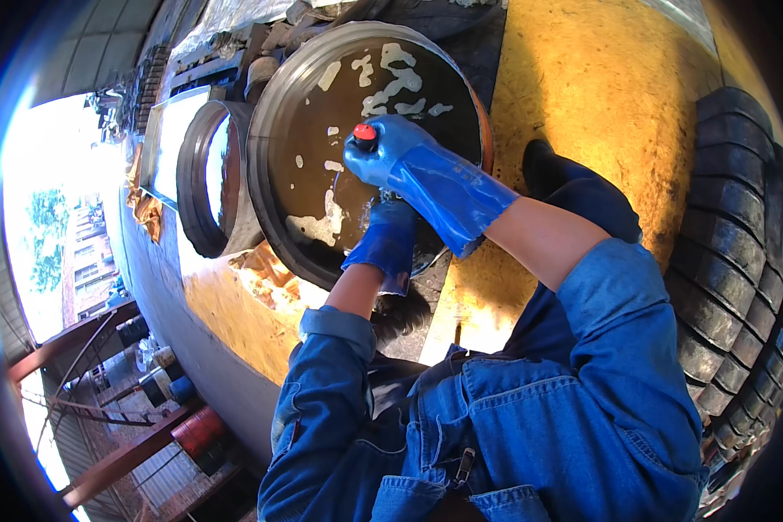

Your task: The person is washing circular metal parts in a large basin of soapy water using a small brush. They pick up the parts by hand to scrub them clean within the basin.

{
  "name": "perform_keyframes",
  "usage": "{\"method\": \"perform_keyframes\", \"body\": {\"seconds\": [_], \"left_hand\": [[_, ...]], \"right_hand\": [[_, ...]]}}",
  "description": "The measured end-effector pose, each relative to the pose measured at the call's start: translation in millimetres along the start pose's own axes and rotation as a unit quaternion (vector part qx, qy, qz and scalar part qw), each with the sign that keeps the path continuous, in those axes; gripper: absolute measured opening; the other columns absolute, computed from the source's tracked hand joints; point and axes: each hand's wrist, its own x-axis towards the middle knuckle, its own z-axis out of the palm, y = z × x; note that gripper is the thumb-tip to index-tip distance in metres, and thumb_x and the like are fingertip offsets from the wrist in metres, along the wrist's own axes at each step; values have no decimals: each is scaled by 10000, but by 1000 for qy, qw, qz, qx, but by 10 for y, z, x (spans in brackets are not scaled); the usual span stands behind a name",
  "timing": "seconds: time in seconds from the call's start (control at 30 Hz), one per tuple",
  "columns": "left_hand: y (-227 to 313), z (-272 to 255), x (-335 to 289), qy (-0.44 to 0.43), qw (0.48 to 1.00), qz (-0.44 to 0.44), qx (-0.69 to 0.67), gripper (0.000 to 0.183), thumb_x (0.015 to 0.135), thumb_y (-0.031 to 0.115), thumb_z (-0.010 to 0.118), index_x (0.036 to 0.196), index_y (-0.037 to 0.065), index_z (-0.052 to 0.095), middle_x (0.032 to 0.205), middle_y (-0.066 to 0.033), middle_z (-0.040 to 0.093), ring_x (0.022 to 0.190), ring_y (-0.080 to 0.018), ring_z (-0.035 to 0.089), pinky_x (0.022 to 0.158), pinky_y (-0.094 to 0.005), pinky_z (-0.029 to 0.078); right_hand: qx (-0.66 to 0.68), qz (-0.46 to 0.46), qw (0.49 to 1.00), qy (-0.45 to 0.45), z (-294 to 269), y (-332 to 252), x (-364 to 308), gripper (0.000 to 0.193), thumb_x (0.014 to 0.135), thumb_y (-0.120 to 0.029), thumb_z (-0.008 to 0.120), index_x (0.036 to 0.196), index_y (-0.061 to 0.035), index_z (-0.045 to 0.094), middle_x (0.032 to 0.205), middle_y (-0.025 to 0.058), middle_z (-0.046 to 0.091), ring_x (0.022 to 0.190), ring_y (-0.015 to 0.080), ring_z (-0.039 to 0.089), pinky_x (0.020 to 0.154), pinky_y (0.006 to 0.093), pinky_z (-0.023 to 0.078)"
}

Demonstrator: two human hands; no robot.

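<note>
A large round tub (pixel 270 113) of murky brown liquid, with patches of pale foam afloat, stands in front of me. My right hand (pixel 391 152), in a blue rubber glove, is over the liquid. It is closed round a red-and-black tool handle (pixel 365 133), whose working end is hidden. Closer to me, my left hand (pixel 384 233), also gloved in blue, reaches over the tub's near rim. Its fingers are hidden by the right glove and the liquid, so what it holds does not show.
Left of the tub sits a smaller round container (pixel 202 213) with bright reflections inside. Big treaded tyres (pixel 726 226) stand to my right. Yellow, stained flooring (pixel 600 70) lies beyond my dark boot (pixel 539 165). A dark bristly thing (pixel 400 315) lies below my left wrist. Red drums (pixel 202 435) are at lower left.
</note>
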Motion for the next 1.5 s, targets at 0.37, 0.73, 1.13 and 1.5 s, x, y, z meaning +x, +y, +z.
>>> {"method": "perform_keyframes", "body": {"seconds": [0.37,0.73,1.13,1.5], "left_hand": [[851,-153,98,-40,987,-61,143,284,863,146,710,1141,99,745,1174,-189,731,1124,-381,694,929,-456,572],[1059,-421,-602,43,966,-54,249,240,902,129,671,1124,74,744,1131,-192,744,1094,-336,714,928,-456,569],[1946,-1141,-1464,172,907,-139,-359,314,890,43,742,1201,18,708,1049,-83,757,893,-186,721,713,-284,560],[1900,-1080,-1529,216,862,-94,-449,253,969,63,702,1215,1,715,1040,-80,759,879,-167,719,781,-285,583]], "right_hand": [[16,2,1000,-4,-17,-34,-50,304,859,-359,673,965,-86,755,938,197,737,922,390,719,832,451,570],[-72,14,997,-21,109,76,-19,289,844,-341,667,901,-70,750,874,206,727,850,388,715,769,453,557],[-28,-164,960,-224,614,-159,-116,242,923,-274,653,949,-46,727,816,92,715,730,162,638,737,350,525],[26,-15,986,-164,641,-287,-119,365,899,-421,691,1005,-82,771,829,82,748,741,175,681,749,348,549]]}}
